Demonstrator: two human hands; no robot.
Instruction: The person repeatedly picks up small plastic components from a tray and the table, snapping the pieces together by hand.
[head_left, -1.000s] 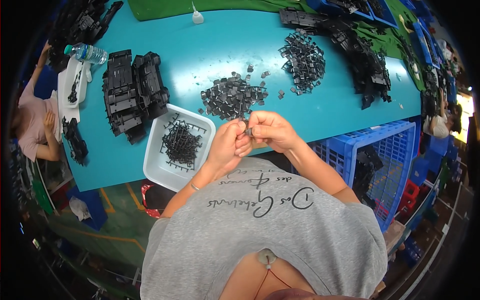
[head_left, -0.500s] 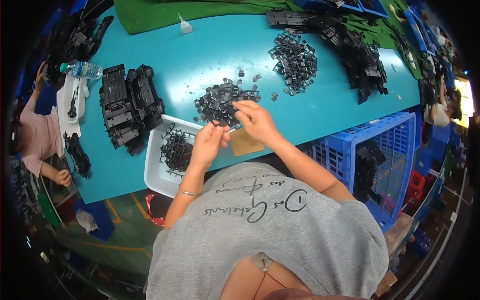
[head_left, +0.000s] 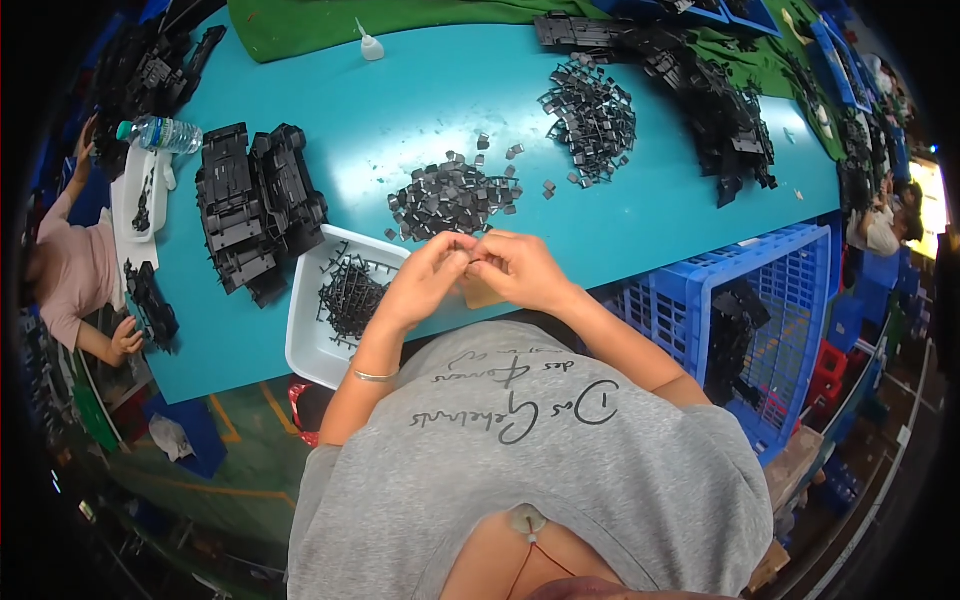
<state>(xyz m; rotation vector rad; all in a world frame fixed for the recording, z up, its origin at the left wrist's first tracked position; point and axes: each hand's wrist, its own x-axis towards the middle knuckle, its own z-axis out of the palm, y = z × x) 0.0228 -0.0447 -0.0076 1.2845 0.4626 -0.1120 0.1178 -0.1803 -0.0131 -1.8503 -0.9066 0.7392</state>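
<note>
My left hand (head_left: pixel 428 282) and my right hand (head_left: pixel 522 274) meet at the fingertips just in front of a pile of small black square pieces (head_left: pixel 452 200). Both are closed in a pinch around a small dark plastic part (head_left: pixel 475 262), mostly hidden by the fingers. Beneath my right hand a tan pad (head_left: pixel 482 294) shows in part at the table edge. Beside my left forearm stands a white plastic bin (head_left: pixel 300 345) with thin black plastic pieces (head_left: pixel 350 300) heaped inside.
Black plastic chassis (head_left: pixel 228 205) stand left of the bin. Another pile of small black parts (head_left: pixel 592 125) lies farther right, with more chassis (head_left: pixel 720 130) beyond. A blue crate (head_left: pixel 680 300) is at my right. A bottle (head_left: pixel 165 135) and a co-worker's hand (head_left: pixel 127 337) are far left.
My right hand has come down and left from the pile's edge to meet my left hand, which has moved slightly right. The co-worker's hand at far left now touches a black chassis.
</note>
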